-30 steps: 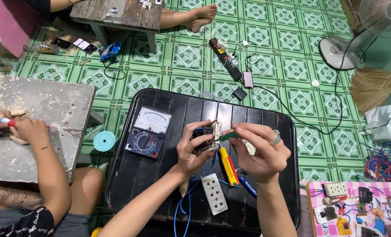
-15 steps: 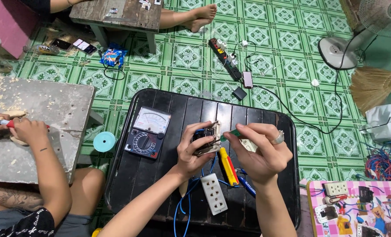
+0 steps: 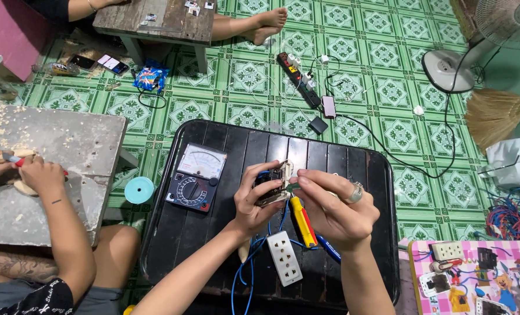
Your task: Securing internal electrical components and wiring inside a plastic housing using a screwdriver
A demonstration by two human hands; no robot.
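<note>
Over the middle of the black tray point(image 3: 225, 140), the left hand point(image 3: 253, 201) is curled around a small socket part point(image 3: 271, 185), fingers wrapped about its sides. The right hand point(image 3: 336, 207), a ring on one finger, is pinched shut on something small and green at the part's edge — what exactly, I cannot tell. Blue wire point(image 3: 249, 269) hangs from the part toward the tray's near edge. Just below the hands on the tray lie a yellow-handled screwdriver point(image 3: 302, 221) and a white socket strip point(image 3: 285, 258). A meter with a dial point(image 3: 194, 177) sits on the tray's left part. Left of the tray, another person's hands point(image 3: 35, 175) work at a grey table point(image 3: 67, 146) — well apart.
</note>
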